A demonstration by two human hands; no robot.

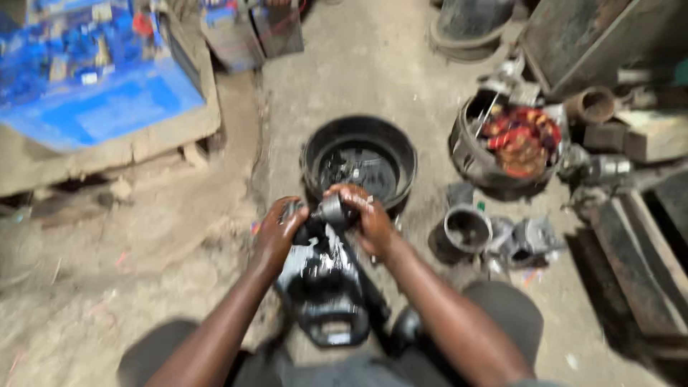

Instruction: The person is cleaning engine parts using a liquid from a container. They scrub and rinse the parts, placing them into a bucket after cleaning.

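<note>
At the centre of the frame, a dark metal assembly (324, 283) is steadied by the left hand (278, 231), clasped on its upper left side. A small grey cylindrical part (333, 211) (seemingly at the assembly's top end; blur hides the joint) is gripped by the right hand (369, 218). The assembly's long axis runs toward the black basin (358, 154) above.

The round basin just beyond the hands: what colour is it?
Black, seen in the head view: basin.

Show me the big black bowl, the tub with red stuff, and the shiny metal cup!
Black bowl (358, 129), head view, far rim.
Tub of red stuff (466, 154), head view, left outer wall.
Metal cup (467, 229), head view, its open mouth.
</note>
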